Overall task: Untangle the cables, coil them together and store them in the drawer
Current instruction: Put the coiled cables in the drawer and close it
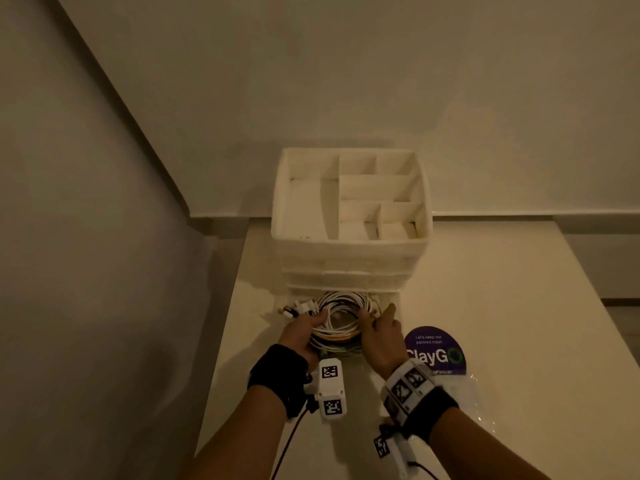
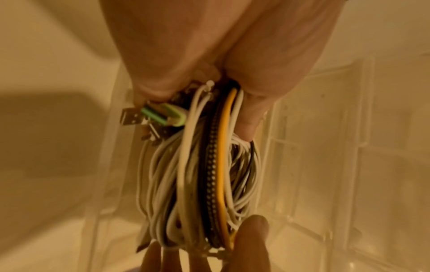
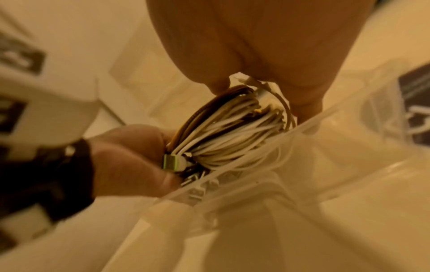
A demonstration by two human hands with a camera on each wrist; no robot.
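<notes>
Both hands, left (image 1: 304, 327) and right (image 1: 379, 332), grip the cable coil (image 1: 339, 320) between the clear drawer's (image 2: 325, 147) walls

We see the cable coil (image 2: 200, 174) as mostly smooth white plastic-sheathed cord, with one glossy yellow cable (image 2: 224, 156) and a dark braided cable (image 2: 211, 165) — its weave looks textured, like cloth. The USB plugs (image 2: 130, 117) show bare shiny metal tips. The drawer (image 2: 314, 165) is clear, glossy plastic. The organiser (image 1: 349, 251) above it looks like matt white plastic, and the tabletop (image 1: 502, 306) is smooth and pale — faintly satin.
</notes>
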